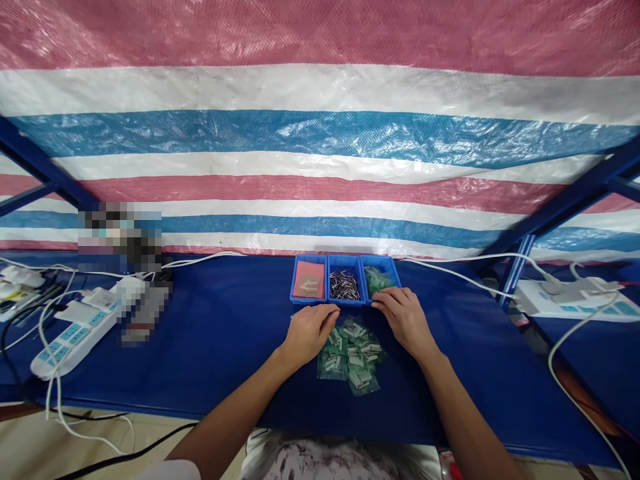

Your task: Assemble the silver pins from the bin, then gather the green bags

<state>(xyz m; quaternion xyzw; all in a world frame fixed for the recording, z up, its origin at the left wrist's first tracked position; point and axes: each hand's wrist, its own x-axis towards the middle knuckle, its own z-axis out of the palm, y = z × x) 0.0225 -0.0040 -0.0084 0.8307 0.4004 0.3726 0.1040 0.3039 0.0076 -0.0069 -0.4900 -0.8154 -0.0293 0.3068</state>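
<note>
My left hand [309,331] is closed, thumb and forefinger pinched together just in front of the middle blue bin [346,303]. Anything in that pinch is too small to make out. At the front right corner of the right blue bin [397,272], the fingertips of my right hand [404,319] are drawn together; whether they grip something is hidden. Thin metal pieces [344,285] fill the middle bin, and green-tinted plastic bags [379,279] lie in the right one. Between my hands is a pile of small green-tinted bags [354,353] with pale and metallic short pieces inside.
The left blue bin [293,293] holds a pink sheet [305,272] and a small bag of pale pieces [309,285]. Power strips stand at the left [75,340] and right [600,303] with trailing white cables. A striped tarp [320,180] hangs behind the blue table [225,347].
</note>
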